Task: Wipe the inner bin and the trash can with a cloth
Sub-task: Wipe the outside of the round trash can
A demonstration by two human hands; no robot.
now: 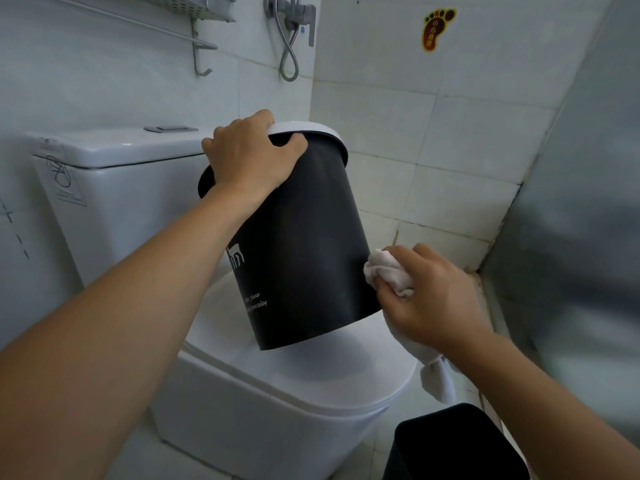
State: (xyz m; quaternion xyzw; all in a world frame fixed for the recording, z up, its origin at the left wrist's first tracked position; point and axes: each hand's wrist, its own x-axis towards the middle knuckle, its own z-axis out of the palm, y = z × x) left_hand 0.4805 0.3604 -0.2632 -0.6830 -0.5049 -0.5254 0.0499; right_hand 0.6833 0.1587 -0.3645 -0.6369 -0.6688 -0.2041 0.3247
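Note:
A black round trash can [304, 244] with a white top ring and white lettering stands tilted on the closed toilet lid [311, 379]. My left hand [247, 157] grips its upper rim. My right hand [429, 296] holds a bunched white cloth [388, 273] pressed against the can's lower right side, and a loose end of the cloth hangs down below my wrist. A second black container, which looks like the inner bin [453, 445], stands on the floor at the lower right, partly cut off by the frame.
The white toilet tank [114, 174] is behind the can on the left. A shower hose and valve [291, 32] hang on the tiled wall above. A frosted glass panel [571, 220] closes the right side. A metal rack [201, 36] is at the upper left.

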